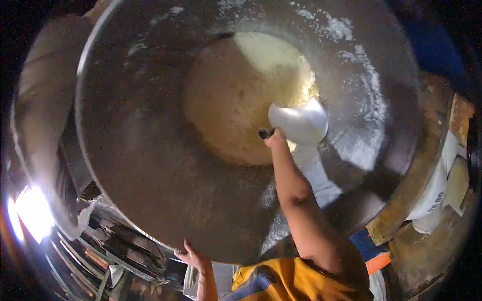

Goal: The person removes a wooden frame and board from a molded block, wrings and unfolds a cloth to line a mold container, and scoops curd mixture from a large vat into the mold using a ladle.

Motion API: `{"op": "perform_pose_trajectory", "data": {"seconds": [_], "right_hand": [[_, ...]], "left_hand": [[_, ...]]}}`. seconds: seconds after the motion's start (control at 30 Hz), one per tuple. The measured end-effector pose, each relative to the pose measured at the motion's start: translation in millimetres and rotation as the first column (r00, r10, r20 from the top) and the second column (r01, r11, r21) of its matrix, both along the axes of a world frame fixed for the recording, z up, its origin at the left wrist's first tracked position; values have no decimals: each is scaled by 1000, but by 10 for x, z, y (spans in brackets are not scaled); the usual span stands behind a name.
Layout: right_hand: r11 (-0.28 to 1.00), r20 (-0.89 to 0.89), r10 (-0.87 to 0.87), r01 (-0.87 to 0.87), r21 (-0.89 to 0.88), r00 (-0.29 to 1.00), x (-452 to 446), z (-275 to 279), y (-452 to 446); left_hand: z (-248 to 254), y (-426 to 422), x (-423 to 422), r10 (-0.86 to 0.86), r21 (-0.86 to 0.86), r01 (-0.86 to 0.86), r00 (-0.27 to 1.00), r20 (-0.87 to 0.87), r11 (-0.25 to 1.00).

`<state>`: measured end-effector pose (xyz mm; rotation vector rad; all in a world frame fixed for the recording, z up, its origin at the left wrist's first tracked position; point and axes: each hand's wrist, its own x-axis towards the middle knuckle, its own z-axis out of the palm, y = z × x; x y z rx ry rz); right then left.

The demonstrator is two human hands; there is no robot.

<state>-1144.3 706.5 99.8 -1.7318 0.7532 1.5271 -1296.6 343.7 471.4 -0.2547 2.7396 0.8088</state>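
Note:
A very large, wide metal wok (150, 150) fills most of the view, with pale tan contents (226, 100) in its bottom. My right hand (275, 138) reaches over the middle of it, closed round the dark tubular handle (264, 134) of a shiny metal scoop (299, 121). The scoop's curved blade lies low in the wok, at the right side of the contents; whether it touches them I cannot tell. At the near left, my left hand (195, 258) holds the wok's rim, thumb raised on the inner side and the other fingers partly hidden.
White residue (369, 85) streaks the wok's far and right walls. Stacked sticks and wood pieces (125, 241) lie below the rim on the left, near a bright light (34, 213). A white printed sack (433, 195) and an orange object (377, 263) are at the right.

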Motion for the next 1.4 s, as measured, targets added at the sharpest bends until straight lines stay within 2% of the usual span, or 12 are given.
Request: {"op": "perform_pose_trajectory", "data": {"seconds": [0.2,0.27,0.37,0.47,0.53,0.67,0.73,0.83,0.97,1.13,1.3,1.4], "right_hand": [[801,147,553,-571,180,820,294,-908,564],[460,202,857,-880,118,475,327,-837,878],[668,22,652,-589,454,758,300,-1022,972],[352,151,882,-836,422,447,35,-612,1191],[317,134,892,-810,493,431,6,-666,1158],[-60,246,967,-896,441,57,-325,288,1335],[-269,325,938,-838,474,-117,-505,945,1383],[-318,321,933,-795,517,-164,-702,1862,1292],[-538,351,839,-732,418,-417,-928,3231,1067],[-763,385,646,-554,333,-659,-1228,4846,539],[-951,332,273,-203,231,-903,-1507,5931,-439],[-977,309,90,-24,210,-947,-1589,6505,-1336]], "left_hand": [[71,-88,45,-110,-351,78,991,-72,933],[109,-124,63,-103,-339,82,994,-44,937],[129,-1,58,164,-124,-169,985,-53,978],[140,514,69,331,-74,-339,938,-103,938],[147,-96,59,-3,-295,-14,998,-58,956],[108,390,73,355,54,-352,934,-52,934],[107,162,65,93,100,-91,995,-21,991],[209,376,42,227,409,-237,971,73,881],[333,66,78,61,402,-74,997,47,913],[589,-231,226,379,701,-573,816,437,424],[362,-1168,872,562,724,-559,776,286,404],[511,-1680,1264,727,838,-527,629,274,140]]}}
